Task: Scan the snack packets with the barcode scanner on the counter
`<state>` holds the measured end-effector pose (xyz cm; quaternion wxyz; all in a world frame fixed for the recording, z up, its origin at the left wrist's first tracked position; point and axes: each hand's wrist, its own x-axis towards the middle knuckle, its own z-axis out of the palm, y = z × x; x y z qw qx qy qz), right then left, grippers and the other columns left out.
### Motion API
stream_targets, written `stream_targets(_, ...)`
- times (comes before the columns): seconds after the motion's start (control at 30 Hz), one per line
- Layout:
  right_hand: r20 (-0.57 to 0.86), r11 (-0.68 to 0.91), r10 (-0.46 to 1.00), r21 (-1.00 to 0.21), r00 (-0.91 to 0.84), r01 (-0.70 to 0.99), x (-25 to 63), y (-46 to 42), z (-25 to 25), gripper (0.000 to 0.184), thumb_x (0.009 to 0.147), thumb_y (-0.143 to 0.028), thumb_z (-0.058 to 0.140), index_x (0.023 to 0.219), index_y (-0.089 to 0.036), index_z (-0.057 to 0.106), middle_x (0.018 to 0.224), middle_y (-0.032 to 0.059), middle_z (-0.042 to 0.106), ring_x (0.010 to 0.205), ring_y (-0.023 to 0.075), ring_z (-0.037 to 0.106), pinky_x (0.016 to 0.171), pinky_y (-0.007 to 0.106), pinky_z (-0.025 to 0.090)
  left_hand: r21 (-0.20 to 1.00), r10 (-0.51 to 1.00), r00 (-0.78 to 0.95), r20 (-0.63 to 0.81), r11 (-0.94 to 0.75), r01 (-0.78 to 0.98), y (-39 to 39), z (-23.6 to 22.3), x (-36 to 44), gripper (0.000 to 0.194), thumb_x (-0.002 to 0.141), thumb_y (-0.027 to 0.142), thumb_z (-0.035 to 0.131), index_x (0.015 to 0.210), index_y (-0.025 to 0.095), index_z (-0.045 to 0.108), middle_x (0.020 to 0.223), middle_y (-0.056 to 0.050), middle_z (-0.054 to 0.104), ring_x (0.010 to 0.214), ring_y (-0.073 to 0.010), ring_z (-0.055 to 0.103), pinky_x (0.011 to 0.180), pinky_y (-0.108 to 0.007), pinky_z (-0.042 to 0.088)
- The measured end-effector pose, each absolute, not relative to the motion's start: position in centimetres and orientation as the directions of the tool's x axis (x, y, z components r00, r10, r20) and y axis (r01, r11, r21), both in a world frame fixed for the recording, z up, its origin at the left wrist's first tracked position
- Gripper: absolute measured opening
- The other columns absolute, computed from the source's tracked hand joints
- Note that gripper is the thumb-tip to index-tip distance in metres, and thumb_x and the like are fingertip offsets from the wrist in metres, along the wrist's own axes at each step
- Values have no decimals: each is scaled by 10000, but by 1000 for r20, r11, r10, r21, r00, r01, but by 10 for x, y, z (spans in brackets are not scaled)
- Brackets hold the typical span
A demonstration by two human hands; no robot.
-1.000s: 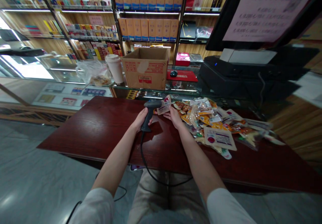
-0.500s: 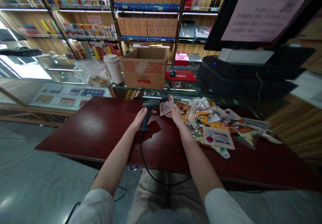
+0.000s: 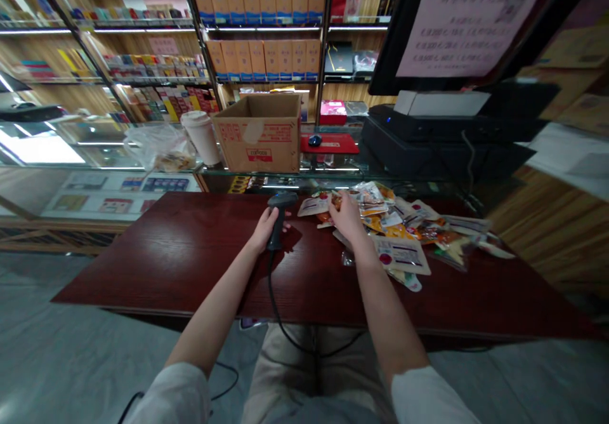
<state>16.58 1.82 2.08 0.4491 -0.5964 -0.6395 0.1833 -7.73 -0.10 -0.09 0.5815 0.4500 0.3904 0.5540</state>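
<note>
Head view, left hand: wrapped around the handle of the scanner (image 3: 278,221), clamped on it as it was half a second ago; this left hand (image 3: 264,229) sits above the bare part of the counter (image 3: 190,246).
Scanner: upright, its head turned toward the packets, its black cord (image 3: 273,291) running down past the counter's near edge.
Beige packet: a beige packet was in the right hand beside the scanner; now one (image 3: 311,205), probably the same, lies at the left end of the pile (image 3: 394,218).
Right hand: shifted rightward, away from the scanner; the right hand (image 3: 347,216) is over the pile, fingers curled among brown-filled packets. Whether they grip one I cannot tell.
Large pouch: lying face up at the pile's near side (image 3: 404,256), just beside the right forearm.
Meaning: the handling of that beige packet looks finished, the scanner being kept in hand.
</note>
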Motion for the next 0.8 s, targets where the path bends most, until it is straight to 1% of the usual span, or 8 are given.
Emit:
stream_targets(0.13,93,119,987,-972,-133,201,148,4,15,389,830,-381,651,1178,-221,585,1139,106,657,877,221,676,755,412,585,948,1000,-24,-19,11,-317,4,5,-50,449,783,539,713,991,188,526,919,-44,690,785,-150,671,699,-274,550)
stream_targets(0.27,34,-5,961,-990,-274,-142,131,-7,8,442,751,-393,764,1125,-254,575,1024,36,694,905,182,677,809,348,569,936,998,-59,-8,-13,-351,3,9,-15,428,780,484,716,1032,210,504,967,-30,650,923,-189,662,812,-322,550)
stream_targets(0.4,53,-16,965,-966,-258,-257,130,-13,9,454,699,-369,809,1073,-239,587,1024,27,713,1043,197,663,993,371,504,905,995,-100,7,-48,-423,-8,7,19,393,838,422,669,1109,233,456,1124,-41,629,1090,-173,628,972,-310,486)
stream_targets(0.5,52,-12,973,-961,-226,-275,139,-19,12,475,651,-337,838,1044,-235,591,1026,17,718,1054,207,665,1022,371,489,918,998,-58,-1,-22,-396,-17,3,34,373,897,513,575,1122,240,459,1116,-47,633,1027,-171,640,925,-310,500)
stream_targets(0.6,1,-78,973,-940,-233,-331,157,-26,15,495,637,-305,836,1046,-242,565,961,5,715,916,207,700,861,363,576,979,994,103,20,2,-203,-16,0,32,437,909,604,503,1156,244,499,1000,-43,660,875,-186,650,817,-342,528)
stream_targets(0.67,-59,-141,972,-922,-229,-362,171,-29,18,462,656,-295,811,1024,-241,537,887,-1,706,777,191,704,696,338,601,998,993,106,59,-61,17,-5,0,21,401,906,564,526,1116,222,547,962,-52,662,883,-199,647,836,-364,525)
stream_targets(0.73,-102,-172,974,-911,-200,-375,186,-31,21,433,664,-270,791,993,-237,511,810,-16,691,654,158,676,565,284,573,954,990,-37,135,-120,275,14,1,5,297,897,444,570,1051,190,571,1056,-98,657,1017,-231,637,937,-393,491)
stream_targets(0.8,-125,-180,978,-906,-164,-383,199,-30,25,426,659,-242,783,973,-235,495,767,-33,680,562,116,626,475,222,513,837,967,-208,146,-9,547,35,1,-13,300,853,341,620,1086,160,568,1211,-178,607,1182,-306,581,1011,-450,441)
